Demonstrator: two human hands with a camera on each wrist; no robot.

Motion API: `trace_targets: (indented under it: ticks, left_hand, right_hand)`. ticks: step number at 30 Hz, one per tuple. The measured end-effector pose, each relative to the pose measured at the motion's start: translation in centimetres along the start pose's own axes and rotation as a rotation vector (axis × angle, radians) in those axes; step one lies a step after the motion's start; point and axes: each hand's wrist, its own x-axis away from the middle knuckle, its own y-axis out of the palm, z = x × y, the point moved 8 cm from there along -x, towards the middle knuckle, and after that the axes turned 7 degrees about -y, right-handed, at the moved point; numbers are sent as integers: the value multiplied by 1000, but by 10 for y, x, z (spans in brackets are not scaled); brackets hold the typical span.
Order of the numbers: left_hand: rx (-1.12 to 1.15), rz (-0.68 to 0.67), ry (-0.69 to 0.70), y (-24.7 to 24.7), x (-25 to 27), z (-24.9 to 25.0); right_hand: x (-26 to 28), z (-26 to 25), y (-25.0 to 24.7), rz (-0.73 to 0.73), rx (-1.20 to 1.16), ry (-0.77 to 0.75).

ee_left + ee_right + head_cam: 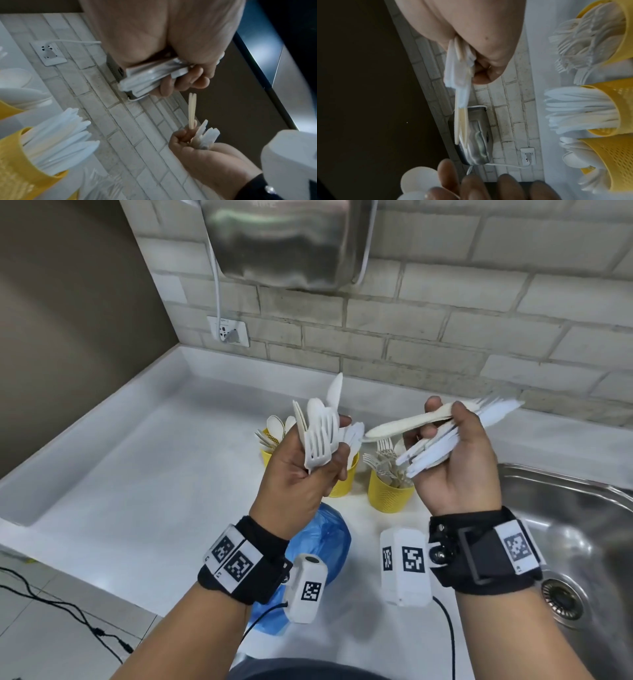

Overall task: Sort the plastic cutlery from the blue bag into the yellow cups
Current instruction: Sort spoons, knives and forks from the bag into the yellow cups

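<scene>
Mid-sort: our left hand clutches mixed forks and spoons; our right hand clutches knives, pinching one spoon. Next: drop it into the spoon cup.

White counter; yellow cups; blue bag

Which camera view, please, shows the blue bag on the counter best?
The head view: the blue bag lies crumpled on the white counter below the left hand, partly hidden by that wrist and its camera. Neither wrist view shows it; both look toward the brick wall and the yellow cups.
</scene>
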Motion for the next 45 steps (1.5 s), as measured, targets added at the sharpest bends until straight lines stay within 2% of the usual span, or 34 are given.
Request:
trace_targets:
  ticks: [1, 4, 5, 8, 11, 14, 16, 20, 26, 28, 31, 35, 37, 40, 43, 45]
  left_hand:
    - [-88, 12, 43, -3, 1, 2]
    - [-581, 90, 286, -10, 6, 8]
    - [-674, 110, 324, -10, 8, 9]
    - [-718, 132, 359, -11, 7, 11]
    - [-833, 148, 435, -8, 8, 21]
    - [-916, 178, 380, -9, 3, 21]
    - [-971, 202, 309, -14, -2, 14]
    - [-1028, 240, 243, -19, -3, 6]
    - [-1097, 231, 231, -19, -3, -1]
    - [-1100, 211, 195, -22, -3, -8]
    - [-1100, 234, 171, -30, -3, -12]
    - [-1092, 215, 165, -25, -3, -13]
    - [-1047, 206, 162, -24, -2, -13]
    - [-832, 240, 82, -34, -3, -14]
    - [-535, 281, -8, -45, -4, -20]
    - [-367, 270, 11, -42, -1, -17]
  right_hand:
    - [1, -4, 1, 0, 31, -53]
    - [4, -18, 11, -59, 64, -212]
    - [5, -21, 15, -84, 58, -242]
    - [13, -28, 31, -173, 51, -296]
    - [31, -39, 48, -318, 216, -426]
    - [55, -39, 64, -562, 440, -553]
    - [68, -34, 70, -661, 671, -641]
    - [68, -10, 67, -657, 1083, -681]
    - [55, 11, 63, -652, 1283, -671]
    - [52, 8, 62, -620, 1220, -646]
    - [40, -5, 54, -520, 997, -590]
    - [45, 7, 59, -594, 1059, -548]
    - [44, 6, 58, -548, 1033, -556]
    - [35, -10, 48, -392, 791, -527]
    - [25, -19, 37, -294, 397, -357]
    - [19, -20, 31, -265, 227, -260]
